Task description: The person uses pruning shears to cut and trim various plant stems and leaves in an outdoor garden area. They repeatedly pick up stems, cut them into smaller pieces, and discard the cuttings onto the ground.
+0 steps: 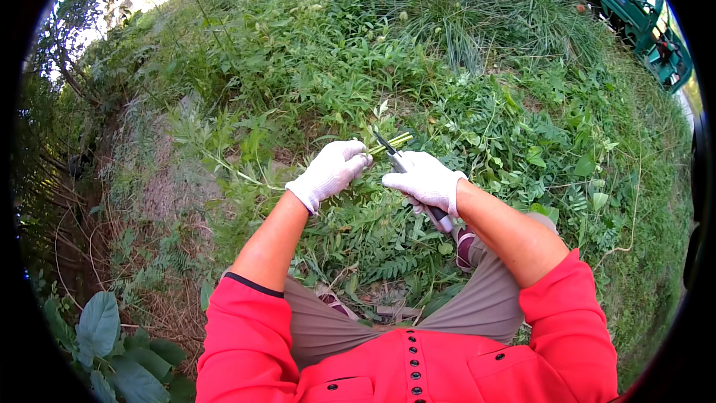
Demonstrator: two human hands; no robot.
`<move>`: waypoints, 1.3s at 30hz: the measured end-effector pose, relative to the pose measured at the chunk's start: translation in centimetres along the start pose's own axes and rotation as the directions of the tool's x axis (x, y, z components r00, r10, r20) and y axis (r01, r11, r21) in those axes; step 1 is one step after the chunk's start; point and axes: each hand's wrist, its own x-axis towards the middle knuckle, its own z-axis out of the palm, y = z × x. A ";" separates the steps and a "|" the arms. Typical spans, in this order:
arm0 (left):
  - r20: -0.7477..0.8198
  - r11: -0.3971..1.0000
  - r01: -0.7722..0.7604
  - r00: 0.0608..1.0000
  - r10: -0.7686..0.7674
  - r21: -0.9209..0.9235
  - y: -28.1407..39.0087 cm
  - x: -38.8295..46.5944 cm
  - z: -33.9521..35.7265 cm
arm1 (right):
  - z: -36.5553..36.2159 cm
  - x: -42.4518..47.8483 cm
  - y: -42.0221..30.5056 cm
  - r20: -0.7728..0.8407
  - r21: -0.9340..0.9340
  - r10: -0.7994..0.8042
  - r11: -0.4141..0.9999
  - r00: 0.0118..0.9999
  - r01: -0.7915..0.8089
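Note:
My left hand (331, 170), in a white knit glove, grips a small bundle of green plant stems (403, 139). Their bare ends point to the right. Leafy tops (215, 148) stick out on the left of that hand, probably from the same stems. In my right hand (429, 180), gloved alike, is a cutting tool that looks like pruning shears (441, 218). Its dark blade (382, 141) lies across the stems near their ends. Whether the blades are apart is too small to tell. Both hands are close together above low weeds.
Cut-looking greenery (386, 235) covers the ground between my shoes (464, 249). Tall grass (470, 22) stands ahead. A green vehicle (621, 0) is at the far right. Brush (61, 190) and a broad-leaved plant (131, 366) are on the left.

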 end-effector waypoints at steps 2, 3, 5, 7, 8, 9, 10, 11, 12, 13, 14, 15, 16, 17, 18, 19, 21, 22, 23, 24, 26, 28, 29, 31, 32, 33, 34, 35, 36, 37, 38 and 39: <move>0.000 0.999 0.010 1.000 -0.010 -0.033 -0.3 -0.1 0.1 | 0.0 0.1 0.1 -0.012 -0.063 -0.007 0.998 1.000 0.006; 0.001 1.000 0.001 1.000 0.000 -0.022 -0.4 -0.1 0.1 | 0.0 0.1 0.1 -0.019 -0.095 -0.009 0.995 1.000 0.007; 0.005 1.000 -0.019 1.000 0.019 0.000 -0.6 0.0 0.1 | 0.5 0.3 0.8 -0.068 -0.029 -0.007 1.000 0.998 0.005; 0.010 0.999 -0.051 0.999 0.051 0.016 -0.9 -0.1 0.3 | 0.7 0.3 0.8 -0.075 0.070 0.021 0.997 0.997 -0.016; 0.013 0.997 -0.067 0.998 0.066 0.025 -1.1 -0.1 0.4 | 0.5 0.2 0.5 -0.060 0.136 0.047 0.990 0.997 -0.039; 0.011 0.995 -0.078 0.997 0.077 0.069 -1.0 -0.1 0.5 | 0.3 0.3 0.4 -0.042 0.201 0.072 0.978 0.997 -0.062; 0.010 0.990 -0.088 0.996 0.087 0.113 -0.8 -0.1 0.5 | 0.1 0.4 0.4 -0.057 0.191 0.024 0.982 0.998 -0.013; 0.009 0.983 -0.097 0.995 0.097 0.157 -0.8 -0.2 0.4 | 0.0 0.1 0.2 -0.119 0.169 0.027 0.986 0.993 -0.007; 0.016 0.984 -0.103 0.995 0.101 0.149 -1.0 0.0 0.4 | -0.2 0.4 0.7 -0.148 0.240 0.040 0.971 0.988 -0.003; 0.027 0.988 -0.092 0.996 0.089 0.127 -1.2 0.0 0.6 | -0.3 0.8 1.4 -0.175 0.309 0.054 0.951 0.983 0.003; 0.037 0.991 -0.080 0.996 0.077 0.106 -1.3 0.1 0.8 | -0.4 1.2 1.8 -0.186 0.398 0.023 0.916 0.982 0.054; 0.046 0.994 -0.064 0.997 0.060 0.085 -1.3 0.1 1.0 | -0.3 1.5 1.9 -0.198 0.413 0.019 0.909 0.980 0.066; 0.044 0.985 -0.111 0.993 0.106 0.130 -1.3 0.1 1.2 | -0.3 1.7 2.0 -0.210 0.427 0.016 0.901 0.978 0.077; 0.045 0.972 -0.156 0.988 0.151 0.174 -1.2 0.2 1.6 | -0.2 1.9 2.0 -0.222 0.441 0.013 0.893 0.975 0.088; 0.047 0.955 -0.201 0.979 0.196 0.218 -0.9 0.2 2.0 | -0.4 1.9 2.1 -0.202 0.435 0.017 0.897 0.979 0.075; 0.081 0.943 -0.218 0.976 0.204 0.250 -0.5 0.2 2.0 | -0.2 2.1 2.1 -0.210 0.449 0.001 0.889 0.978 0.096; 0.073 0.936 -0.225 0.974 0.213 0.272 -0.6 0.2 2.7 | 0.5 2.4 2.2 -0.221 0.475 -0.031 0.870 0.975 0.136; 0.080 0.922 -0.214 0.977 0.199 0.321 -0.6 0.3 2.9 | 0.5 2.2 1.8 -0.233 0.409 -0.025 0.905 0.972 0.121; 0.075 0.927 -0.221 0.975 0.208 0.304 -0.6 0.1 3.0 | 0.6 2.2 1.9 -0.245 0.345 -0.042 0.930 0.969 0.127; 0.080 0.925 -0.229 0.973 0.215 0.302 -0.5 0.1 3.0 | 0.5 1.8 1.5 -0.245 0.373 -0.028 0.920 0.969 0.121; 0.104 0.919 -0.217 0.976 0.193 0.329 -0.4 0.2 2.9 | 0.4 1.7 1.6 -0.243 0.433 -0.035 0.890 0.969 0.141; 0.098 0.910 -0.169 0.985 0.142 0.379 0.2 0.2 2.9 | 0.2 1.6 1.5 -0.244 0.518 -0.046 0.838 0.969 0.170; 0.084 0.898 -0.162 0.987 0.139 0.409 0.4 0.0 2.7 | 0.0 1.4 1.2 -0.248 0.536 -0.052 0.824 0.967 0.182; 0.048 0.889 -0.155 0.988 0.149 0.431 1.1 -0.5 2.0 | -0.5 1.0 0.7 -0.279 0.544 -0.026 0.820 0.960 0.180; 0.032 0.884 -0.153 0.987 0.155 0.442 1.2 -0.6 1.6 | -0.8 1.0 0.7 -0.275 0.543 -0.044 0.817 0.960 0.194; 0.025 0.881 -0.162 0.985 0.168 0.445 1.0 -0.6 1.3 | -1.2 1.0 0.8 -0.275 0.540 -0.061 0.816 0.960 0.207; 0.019 0.877 -0.171 0.983 0.182 0.449 0.7 -0.6 0.9 | -1.3 1.0 0.7 -0.282 0.532 -0.066 0.820 0.957 0.213; 0.013 0.873 -0.181 0.980 0.196 0.452 0.5 -0.7 0.6 | -1.4 1.0 0.5 -0.290 0.523 -0.071 0.823 0.954 0.220; -0.028 0.870 -0.163 0.980 0.198 0.466 0.6 -0.8 0.5 | -1.6 0.9 0.5 -0.301 0.512 -0.073 0.829 0.951 0.226; -0.051 0.858 -0.154 0.978 0.204 0.490 0.6 -0.9 0.3 | -1.9 0.8 0.4 -0.309 0.520 -0.075 0.822 0.948 0.234; -0.068 0.857 -0.116 0.983 0.173 0.503 0.5 -1.0 0.0 | -2.2 0.6 0.3 -0.316 0.527 -0.076 0.814 0.946 0.242; -0.085 0.854 -0.080 0.986 0.143 0.514 0.5 -1.0 -0.2 | -2.5 0.5 0.3 -0.325 0.534 -0.077 0.807 0.943 0.250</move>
